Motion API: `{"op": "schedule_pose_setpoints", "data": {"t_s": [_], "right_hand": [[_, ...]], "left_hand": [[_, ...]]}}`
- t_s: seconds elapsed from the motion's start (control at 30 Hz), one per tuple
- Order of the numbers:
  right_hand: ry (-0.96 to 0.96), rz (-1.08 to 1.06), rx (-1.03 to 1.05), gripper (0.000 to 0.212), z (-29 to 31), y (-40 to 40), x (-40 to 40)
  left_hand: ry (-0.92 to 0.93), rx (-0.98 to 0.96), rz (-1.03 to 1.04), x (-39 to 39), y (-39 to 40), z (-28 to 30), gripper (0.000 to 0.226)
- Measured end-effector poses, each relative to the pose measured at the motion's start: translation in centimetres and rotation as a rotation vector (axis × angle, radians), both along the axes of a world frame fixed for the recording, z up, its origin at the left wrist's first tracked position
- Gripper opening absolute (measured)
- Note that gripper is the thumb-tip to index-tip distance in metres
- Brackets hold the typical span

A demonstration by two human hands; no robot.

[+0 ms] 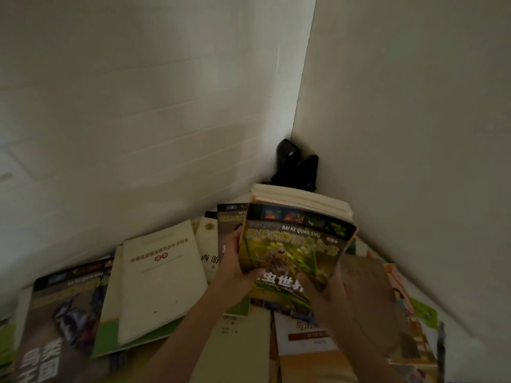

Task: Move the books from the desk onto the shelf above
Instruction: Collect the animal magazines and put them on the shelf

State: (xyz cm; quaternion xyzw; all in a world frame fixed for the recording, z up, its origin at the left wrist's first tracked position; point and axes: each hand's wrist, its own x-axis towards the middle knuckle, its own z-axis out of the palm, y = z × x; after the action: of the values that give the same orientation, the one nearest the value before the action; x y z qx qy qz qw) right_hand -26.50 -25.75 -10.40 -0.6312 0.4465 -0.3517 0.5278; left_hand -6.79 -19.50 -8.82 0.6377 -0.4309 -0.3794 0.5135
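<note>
I hold a stack of books tilted up above the desk, its top cover green and yellow with an insect picture. My left hand grips the stack's left lower edge, thumb on the cover. My right hand grips its lower right corner, thumb on the cover. Below lie more books: a white and green book, a dark bird book at the left, and a white and orange book under my right arm. The shelf is out of view.
Two white walls meet in a corner behind the desk. A black object stands in that corner. Colourful books lie along the right wall. Books cover most of the desk surface.
</note>
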Motion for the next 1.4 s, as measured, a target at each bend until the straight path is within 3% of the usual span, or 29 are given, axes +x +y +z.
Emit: {"op": "schedule_pose_setpoints", "data": {"t_s": [0.13, 0.3, 0.47, 0.63, 0.73, 0.8, 0.97, 1.17, 1.27, 1.4], "right_hand": [[0.006, 0.074, -0.113, 0.065, 5.2, 0.0, 2.6], [-0.12, 0.249, -0.165, 0.059, 13.0, 4.0, 9.4], [-0.31, 0.586, -0.219, 0.064, 19.9, 14.9, 17.9], [-0.466, 1.004, -0.205, 0.053, 27.0, 28.1, 22.9], [-0.542, 1.183, -0.215, 0.051, 31.5, 35.0, 24.5], [-0.602, 1.259, -0.293, 0.052, 35.5, 38.3, 25.2], [-0.723, 1.309, -0.518, 0.052, 47.1, 41.1, 28.4], [-0.731, 1.231, -0.694, 0.053, 60.5, 40.6, 35.5], [-0.689, 1.232, -0.635, 0.062, 64.5, 40.5, 40.7], [-0.652, 1.266, -0.537, 0.057, 65.9, 40.8, 47.2]], "left_hand": [[-0.013, 0.007, 0.214, 1.8, 1.9, 4.1, 0.08], [-0.024, -0.144, 0.38, 7.0, 10.2, 12.9, 0.076], [-0.135, -0.27, 0.668, 10.2, 26.2, 21.0, 0.077], [-0.269, -0.405, 1.078, 7.6, 43.3, 27.8, 0.083], [-0.363, -0.487, 1.226, 5.6, 50.9, 32.1, 0.085], [-0.423, -0.547, 1.273, 4.8, 54.1, 35.6, 0.075], [-0.499, -0.69, 1.259, 6.6, 56.9, 45.6, 0.053], [-0.502, -0.872, 1.165, 13.8, 56.0, 56.1, 0.058], [-0.534, -0.919, 1.188, 18.4, 55.5, 59.2, 0.066], [-0.539, -0.929, 1.254, 24.1, 55.1, 60.1, 0.072]]}}
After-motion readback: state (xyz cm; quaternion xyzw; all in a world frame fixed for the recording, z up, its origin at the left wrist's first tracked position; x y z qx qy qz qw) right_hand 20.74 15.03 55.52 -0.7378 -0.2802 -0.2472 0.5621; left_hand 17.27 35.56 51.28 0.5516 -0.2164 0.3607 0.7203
